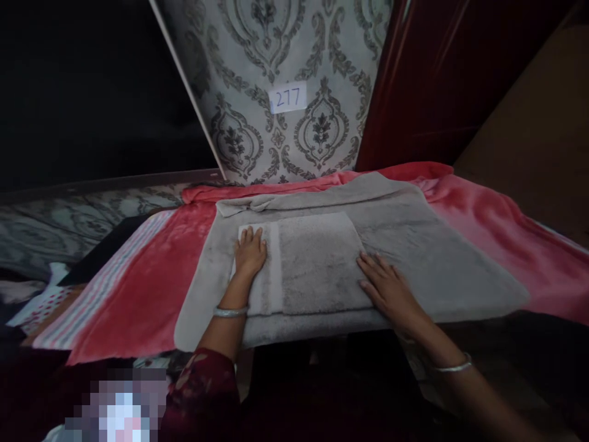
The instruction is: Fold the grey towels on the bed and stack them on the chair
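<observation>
A grey towel point(317, 264) with a paler band near its left end lies folded into a rectangle in front of me. My left hand point(251, 250) rests flat on its left end, fingers stretched out. At the right edge of the folded towel, my right hand point(386, 285) lies with fingers extended, partly on the towel and partly on the cloth beneath. That larger grey cloth point(442, 270) is spread out under the towel, its far edge bunched into a ridge. Neither hand grips anything.
Beneath the grey cloth lies a red and pink blanket point(151, 288), with a striped edge at left. Behind stands a patterned wall point(276, 49) with a paper label point(288, 97) reading 277. A dark screen point(92, 92) is at left, a dark red panel point(427, 80) at right.
</observation>
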A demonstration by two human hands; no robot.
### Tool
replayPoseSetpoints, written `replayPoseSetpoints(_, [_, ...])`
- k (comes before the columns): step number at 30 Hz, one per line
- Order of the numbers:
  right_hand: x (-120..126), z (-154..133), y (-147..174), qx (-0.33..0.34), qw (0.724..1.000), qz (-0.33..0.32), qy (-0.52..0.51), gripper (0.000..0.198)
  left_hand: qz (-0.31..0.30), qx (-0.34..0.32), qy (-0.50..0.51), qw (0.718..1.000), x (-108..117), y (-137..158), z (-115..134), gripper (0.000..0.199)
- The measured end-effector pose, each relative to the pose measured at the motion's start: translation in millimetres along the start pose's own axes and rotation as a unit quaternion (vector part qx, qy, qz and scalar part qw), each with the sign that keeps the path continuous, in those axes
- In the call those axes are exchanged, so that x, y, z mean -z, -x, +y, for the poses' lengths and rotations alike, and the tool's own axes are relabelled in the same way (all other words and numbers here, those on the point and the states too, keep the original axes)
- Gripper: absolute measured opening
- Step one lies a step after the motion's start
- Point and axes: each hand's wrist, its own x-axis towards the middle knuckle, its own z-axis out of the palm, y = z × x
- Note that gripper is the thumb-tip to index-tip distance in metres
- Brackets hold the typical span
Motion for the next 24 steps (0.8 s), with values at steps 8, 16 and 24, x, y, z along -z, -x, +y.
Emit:
replayPoseSetpoints(8, [13,-79,-88,0.142,0.987,-0.056,-0.051,0.063,-0.007,0.010,0.052,0.999,-5,17,-34,0.053])
replayPoseSetpoints(16, [-26,-215,-182,0.190,0.966,-0.171,-0.046,0.063,0.022,-0.056,0.116,0.991,-26,31,-62,0.057])
replayPoseSetpoints(24, [-64,-199,-203,0.168,0.977,-0.127,-0.031,0.062,0.015,-0.049,0.131,0.990,-31,35,-65,0.056])
